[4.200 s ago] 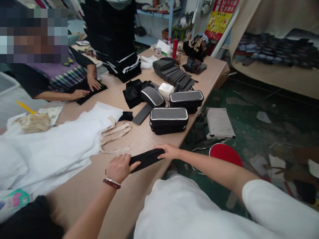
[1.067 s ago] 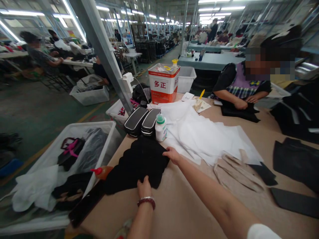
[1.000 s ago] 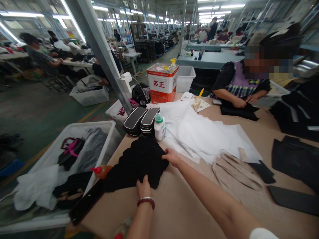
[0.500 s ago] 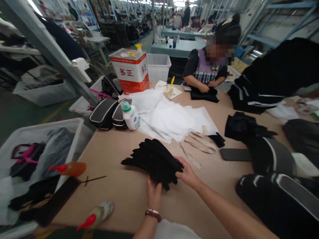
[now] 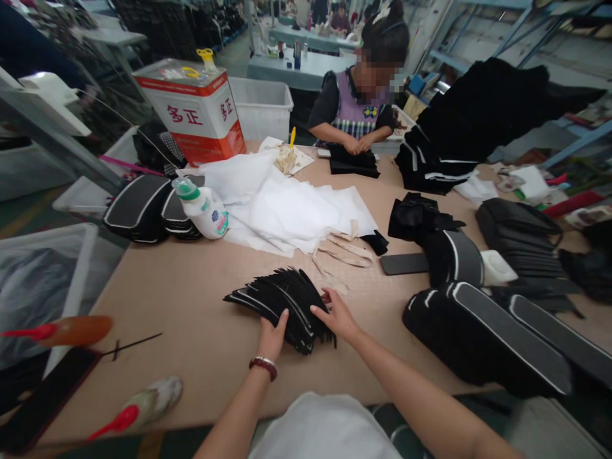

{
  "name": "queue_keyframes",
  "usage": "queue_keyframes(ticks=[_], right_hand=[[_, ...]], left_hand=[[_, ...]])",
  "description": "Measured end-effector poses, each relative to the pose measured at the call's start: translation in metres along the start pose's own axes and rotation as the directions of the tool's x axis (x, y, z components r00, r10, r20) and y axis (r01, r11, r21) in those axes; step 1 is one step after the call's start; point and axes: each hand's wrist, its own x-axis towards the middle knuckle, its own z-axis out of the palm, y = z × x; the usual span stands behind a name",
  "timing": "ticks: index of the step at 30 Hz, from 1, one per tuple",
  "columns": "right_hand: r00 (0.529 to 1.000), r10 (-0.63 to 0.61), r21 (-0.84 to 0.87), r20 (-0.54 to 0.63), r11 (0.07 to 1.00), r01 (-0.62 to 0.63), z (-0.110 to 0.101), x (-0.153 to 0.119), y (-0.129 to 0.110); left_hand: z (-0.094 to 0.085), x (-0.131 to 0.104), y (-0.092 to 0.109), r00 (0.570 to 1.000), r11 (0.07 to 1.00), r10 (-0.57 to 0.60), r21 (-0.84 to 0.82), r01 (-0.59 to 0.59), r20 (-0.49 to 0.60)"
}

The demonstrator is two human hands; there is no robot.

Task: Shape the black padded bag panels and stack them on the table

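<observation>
Both my hands, left (image 5: 273, 333) and right (image 5: 337, 313), press flat, fingers spread, on the fanned black stack (image 5: 282, 301), its long axis running left-right across the table (image 5: 191, 306).

Bare table (image 5: 191, 306) lies open to the left and near side of the fanned black pieces (image 5: 280, 299). Black cases (image 5: 482, 344) block the right; white sheets (image 5: 287, 204), a bottle (image 5: 203, 209) and tan straps (image 5: 342, 255) crowd the far side.
</observation>
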Motion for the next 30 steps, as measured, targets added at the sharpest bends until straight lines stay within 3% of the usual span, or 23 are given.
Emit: queue_keyframes(ticks=[5, 12, 16, 24, 30], right_hand=[[0.996, -0.086, -0.088, -0.013, 0.993, 0.084, 0.004, 0.012, -0.001], [1.000, -0.009, -0.252, 0.029, 0.967, 0.016, 0.022, 0.003, -0.012], [0.999, -0.006, -0.236, 0.052, 0.972, 0.018, 0.025, 0.004, -0.007], [0.999, 0.035, -0.031, 0.038, 0.999, -0.033, 0.018, 0.014, 0.021], [0.996, 0.085, -0.200, -0.016, 0.976, -0.086, 0.002, 0.012, -0.004]], left_hand=[[0.014, 0.011, 0.012, 0.999, 0.999, 0.026, 0.023, -0.025, -0.036], [0.027, 0.019, 0.016, 0.960, 0.996, -0.043, 0.069, 0.064, -0.277], [0.036, 0.017, 0.021, 0.947, 0.989, -0.042, 0.124, 0.085, -0.319], [0.021, 0.012, 0.016, 0.961, 0.987, -0.010, 0.153, 0.054, -0.277], [0.005, 0.008, 0.016, 0.943, 0.990, -0.079, 0.086, 0.113, -0.323]])
